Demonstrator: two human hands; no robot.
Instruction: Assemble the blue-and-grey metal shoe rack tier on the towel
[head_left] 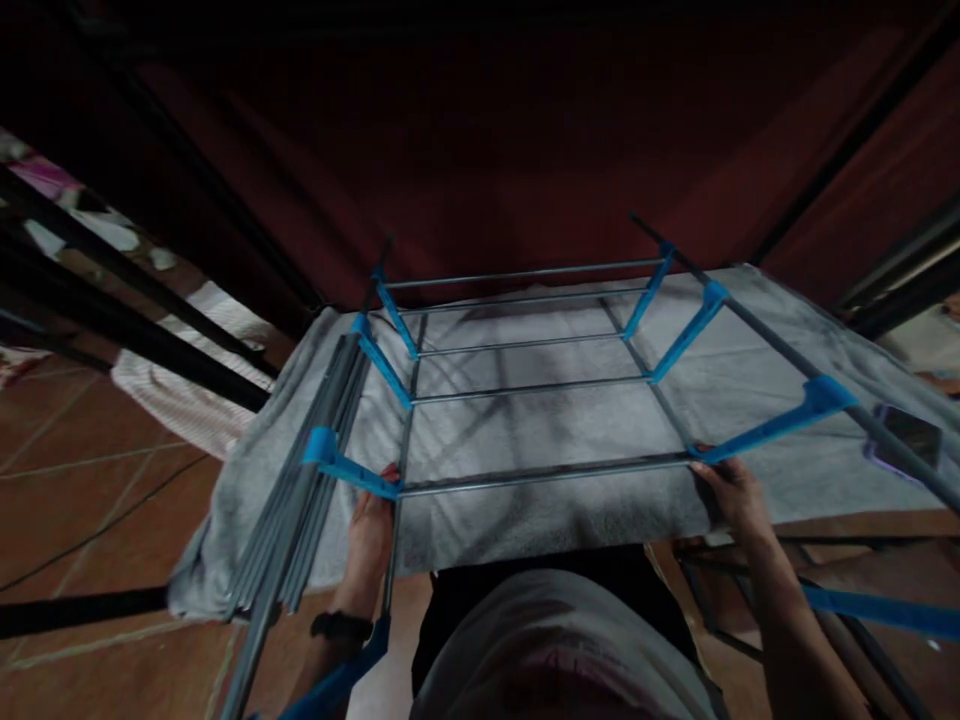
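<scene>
A metal rack frame of grey rods and blue plastic connectors is held tilted above a grey towel spread on a table. My left hand grips the frame's near left corner at a blue connector. My right hand grips the near right corner where a blue brace meets the front rod. A watch sits on my left wrist.
A bundle of loose grey rods lies along the towel's left side. A phone rests on the towel at the right. Dark red fabric walls and black poles surround the table. Tiled floor lies at the left, with more frame parts below right.
</scene>
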